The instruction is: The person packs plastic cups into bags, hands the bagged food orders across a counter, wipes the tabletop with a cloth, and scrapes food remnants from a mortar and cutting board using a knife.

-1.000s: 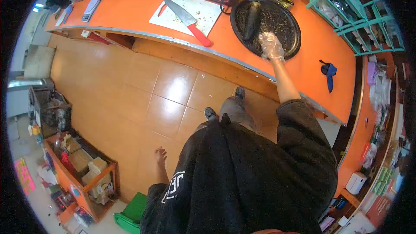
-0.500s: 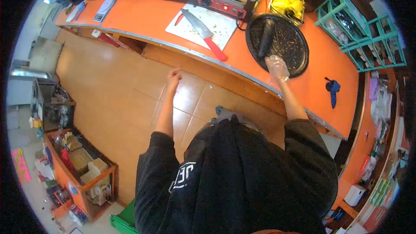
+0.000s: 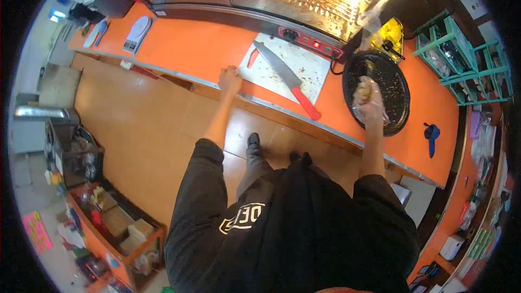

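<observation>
My right hand (image 3: 370, 102), in a clear plastic glove, is closed over the round black pan (image 3: 402, 84). Its fingers are curled, and a dark shape shows just beyond them; what they hold is not clear. Dark, crumb-like bits coat the pan. My left hand (image 3: 230, 80) is bare, its fingers curled in with nothing visible in them, at the counter's front edge beside the near left corner of a white cutting board (image 3: 271, 78). On that board lies a large knife (image 3: 279, 68), its red handle reaching past the board toward me. Crumbs are scattered over the board.
Behind the board stands a lit glass-fronted warming cabinet (image 3: 304, 0). A container of yellow food (image 3: 392, 32) sits behind the pan, with green baskets (image 3: 440, 51) to its right. A blue-and-black object (image 3: 432, 138) and a kitchen scale (image 3: 137, 35) lie on the orange counter (image 3: 190, 38).
My left hand has moved up from over the floor to the counter edge. My right hand is still over the pan, now more fist-like. The view has shifted, bringing more of the cabinet into sight.
</observation>
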`<state>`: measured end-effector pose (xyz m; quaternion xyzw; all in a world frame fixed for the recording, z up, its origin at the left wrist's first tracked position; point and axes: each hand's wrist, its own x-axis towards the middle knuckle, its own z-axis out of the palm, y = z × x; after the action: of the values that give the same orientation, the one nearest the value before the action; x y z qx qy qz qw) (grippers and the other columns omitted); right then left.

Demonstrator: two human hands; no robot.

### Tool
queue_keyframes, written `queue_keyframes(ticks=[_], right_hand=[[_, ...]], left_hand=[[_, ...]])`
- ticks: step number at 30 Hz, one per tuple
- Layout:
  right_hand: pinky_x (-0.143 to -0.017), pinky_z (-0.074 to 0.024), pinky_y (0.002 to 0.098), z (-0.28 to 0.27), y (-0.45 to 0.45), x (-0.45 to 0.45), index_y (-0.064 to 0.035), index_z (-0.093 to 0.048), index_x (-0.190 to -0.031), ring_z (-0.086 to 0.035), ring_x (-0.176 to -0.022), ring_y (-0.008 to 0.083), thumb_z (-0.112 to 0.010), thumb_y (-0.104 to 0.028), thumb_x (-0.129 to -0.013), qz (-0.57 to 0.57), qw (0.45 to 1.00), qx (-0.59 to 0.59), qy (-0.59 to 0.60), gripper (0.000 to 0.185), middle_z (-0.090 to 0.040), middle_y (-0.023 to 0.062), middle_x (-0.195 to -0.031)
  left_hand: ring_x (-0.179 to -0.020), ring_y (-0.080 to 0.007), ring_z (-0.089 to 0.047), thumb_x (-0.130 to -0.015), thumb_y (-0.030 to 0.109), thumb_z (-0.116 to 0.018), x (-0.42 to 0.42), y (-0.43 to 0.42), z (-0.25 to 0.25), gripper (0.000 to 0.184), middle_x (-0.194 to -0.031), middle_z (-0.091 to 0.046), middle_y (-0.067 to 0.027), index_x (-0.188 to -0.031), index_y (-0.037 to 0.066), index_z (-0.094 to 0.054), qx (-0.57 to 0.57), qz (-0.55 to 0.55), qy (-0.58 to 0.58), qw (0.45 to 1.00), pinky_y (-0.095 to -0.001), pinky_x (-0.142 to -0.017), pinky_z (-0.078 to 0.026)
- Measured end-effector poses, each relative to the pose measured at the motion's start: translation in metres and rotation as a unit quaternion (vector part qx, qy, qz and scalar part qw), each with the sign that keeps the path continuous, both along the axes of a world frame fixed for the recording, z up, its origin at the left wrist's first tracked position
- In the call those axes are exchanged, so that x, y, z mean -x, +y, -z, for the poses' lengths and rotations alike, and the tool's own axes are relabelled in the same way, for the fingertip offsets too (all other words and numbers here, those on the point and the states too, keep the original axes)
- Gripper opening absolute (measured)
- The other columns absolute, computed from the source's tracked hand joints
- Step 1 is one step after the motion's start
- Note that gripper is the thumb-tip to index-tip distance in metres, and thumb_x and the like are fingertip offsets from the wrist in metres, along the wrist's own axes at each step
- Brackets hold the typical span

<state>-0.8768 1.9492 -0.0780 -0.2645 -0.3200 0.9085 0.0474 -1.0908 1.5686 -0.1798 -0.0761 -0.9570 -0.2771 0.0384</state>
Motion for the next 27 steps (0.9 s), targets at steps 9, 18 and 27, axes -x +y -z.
queue_keyframes(ticks=[9,18,27], right_hand=[[-0.049,-0.0430,0.0281,0.107,-0.118,0.153,-0.0088,-0.057,-0.071,-0.052,-0.052,0.0151,-0.046,-0.036,-0.085,0.047,0.874,-0.475,-0.088,0.033,-0.052,0.0014,-0.056],[-0.060,-0.0440,0.0347,0.013,-0.145,0.192,-0.0044,-0.065,-0.071,-0.058,-0.065,0.0246,-0.038,-0.054,-0.082,-0.102,0.692,-0.660,-0.274,0.057,-0.062,0.0124,-0.072],[-0.064,-0.0454,0.0293,0.029,-0.127,0.151,-0.0024,-0.063,-0.090,-0.058,-0.072,0.0207,-0.052,-0.040,-0.080,0.009,0.847,-0.532,-0.016,0.041,-0.062,0.0128,-0.083]], left_hand=[[-0.082,-0.0368,-0.056,-0.072,0.032,-0.058,0.070,0.038,-0.002,0.043,-0.096,-0.054,-0.0184,-0.097,-0.001,-0.051,0.085,0.148,-0.094,0.981,-0.0435,-0.071,-0.047],[-0.079,-0.0289,-0.060,-0.061,0.021,-0.061,0.068,0.025,0.001,0.045,-0.084,-0.059,-0.0222,-0.096,-0.005,-0.050,-0.030,0.147,-0.251,0.956,-0.0357,-0.066,-0.047],[-0.053,-0.0185,-0.054,-0.057,-0.003,-0.053,0.044,0.016,0.040,0.021,-0.061,-0.054,-0.0104,-0.078,0.000,-0.048,-0.404,0.046,-0.354,0.842,-0.0303,-0.045,-0.041]])
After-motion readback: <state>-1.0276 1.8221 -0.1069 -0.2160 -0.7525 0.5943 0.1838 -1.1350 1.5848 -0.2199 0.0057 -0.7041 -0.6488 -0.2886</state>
